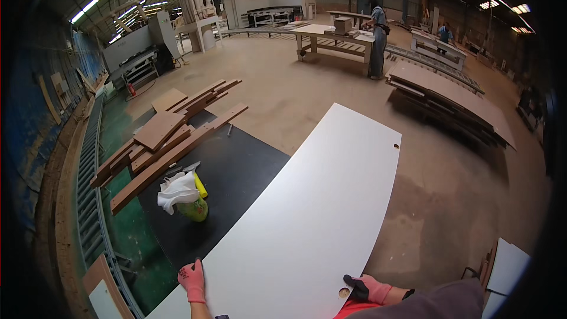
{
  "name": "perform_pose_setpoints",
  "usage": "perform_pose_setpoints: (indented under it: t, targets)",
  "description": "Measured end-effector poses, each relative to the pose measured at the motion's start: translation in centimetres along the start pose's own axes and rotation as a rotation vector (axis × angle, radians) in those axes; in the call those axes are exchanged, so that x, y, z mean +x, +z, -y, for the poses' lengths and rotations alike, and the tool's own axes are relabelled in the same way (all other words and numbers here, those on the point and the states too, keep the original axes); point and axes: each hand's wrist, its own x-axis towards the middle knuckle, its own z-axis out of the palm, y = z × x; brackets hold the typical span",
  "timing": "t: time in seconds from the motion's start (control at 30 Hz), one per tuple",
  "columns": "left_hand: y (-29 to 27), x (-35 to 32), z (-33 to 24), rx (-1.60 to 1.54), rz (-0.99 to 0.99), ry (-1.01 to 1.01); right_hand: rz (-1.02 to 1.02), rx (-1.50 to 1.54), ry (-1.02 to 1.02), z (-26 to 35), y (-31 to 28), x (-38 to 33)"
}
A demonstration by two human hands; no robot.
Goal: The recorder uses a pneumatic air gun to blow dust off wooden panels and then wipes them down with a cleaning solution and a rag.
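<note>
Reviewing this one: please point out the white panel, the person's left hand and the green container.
White panel (301, 212): head view, middle of its broad upper face.
Left hand (192, 280): head view, back of the gloved hand.
Green container (195, 210): head view, its rounded side.

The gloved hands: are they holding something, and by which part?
A long white panel, by its long edges toward the near end: the left hand on the left edge, the right hand on the right edge beside a round hole.

Held a long, flat white panel (295, 212) by opposite edges with pink-and-black-gloved left hand (192, 280) and right hand (369, 289); had brown wooden boards (158, 130) left of it.
</note>
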Motion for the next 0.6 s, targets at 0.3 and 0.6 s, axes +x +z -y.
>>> perform_pose_setpoints:
  t: [0.3, 0.6]
  targets:
    - [2.5, 0.6, -3.9, 0.022, -0.001, -0.012, 0.107, -0.286, -0.04, 2.2, -5.0, 3.8]
    - [5.1, 2.3, -2.9, 0.021, 0.066, 0.094, 0.064, 0.189, 0.086, 4.1, -4.0, 3.9]
